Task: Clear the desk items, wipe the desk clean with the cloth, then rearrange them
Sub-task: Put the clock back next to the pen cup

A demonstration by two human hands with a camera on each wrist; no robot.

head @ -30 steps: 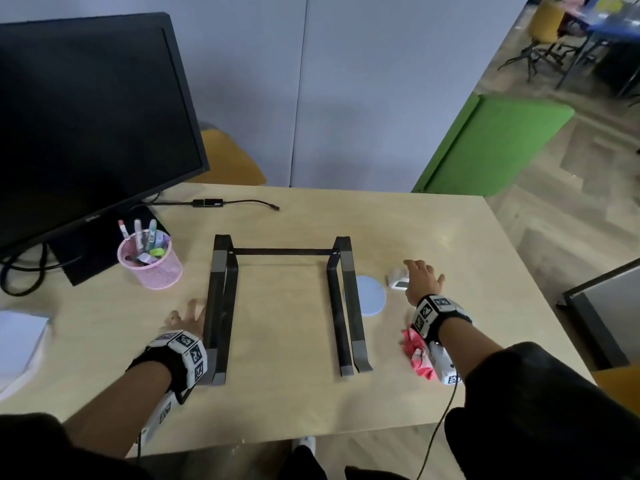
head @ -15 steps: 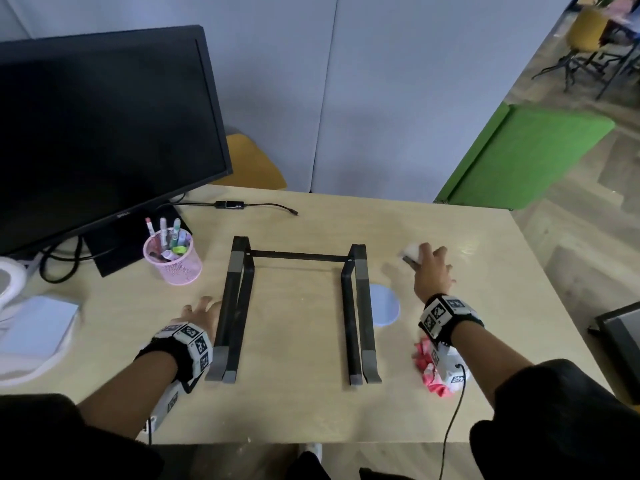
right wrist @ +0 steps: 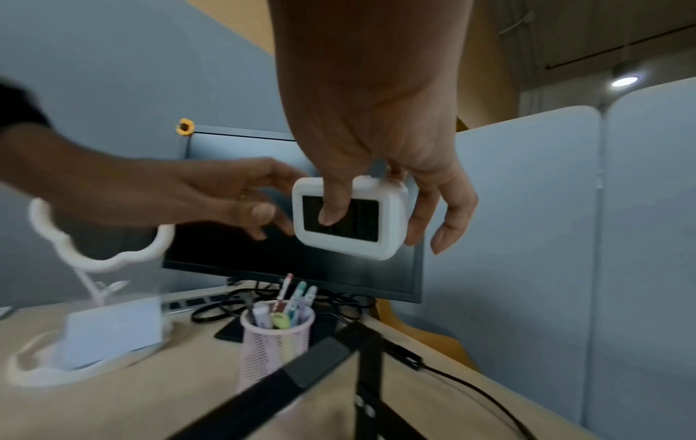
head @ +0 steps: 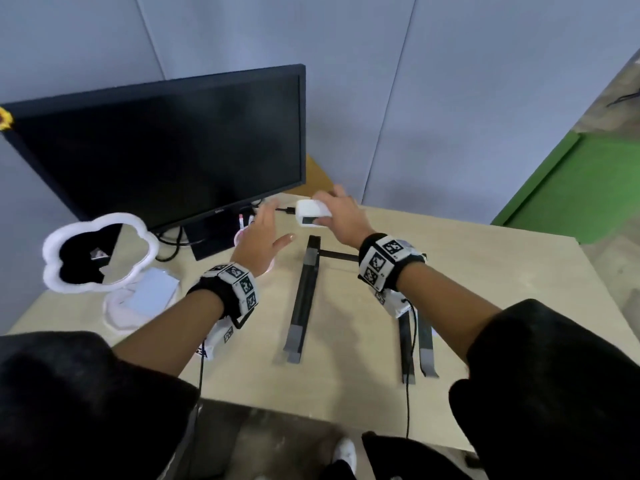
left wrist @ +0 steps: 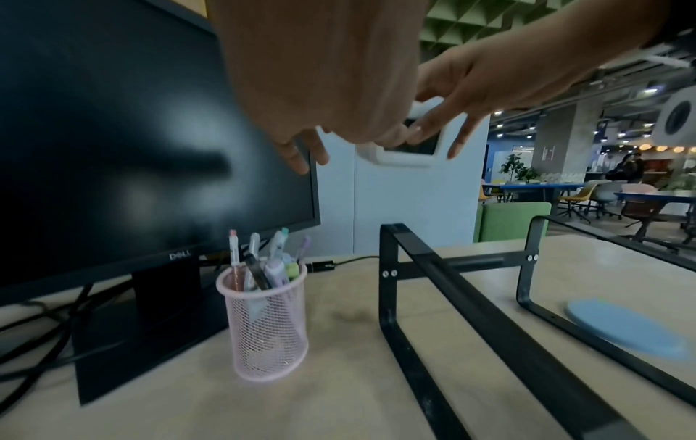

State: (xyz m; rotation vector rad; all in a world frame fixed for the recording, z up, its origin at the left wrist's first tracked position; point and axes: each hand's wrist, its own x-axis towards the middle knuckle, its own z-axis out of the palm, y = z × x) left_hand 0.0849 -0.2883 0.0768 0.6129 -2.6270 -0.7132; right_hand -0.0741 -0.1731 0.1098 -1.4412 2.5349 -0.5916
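I had the small white clock [right wrist: 348, 218] pinched in my right hand [head: 341, 216], left hand [head: 258, 239] relaxed beside it, clearing seemingly barely started, wiping undone.

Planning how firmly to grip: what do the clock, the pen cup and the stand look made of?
Clock: likely matte white plastic, with rounded moulded corners and a dark glossy screen. Pen cup: pink wire mesh, probably coated metal; you can see through it. Stand: flat black bars with screws, apparently painted metal.
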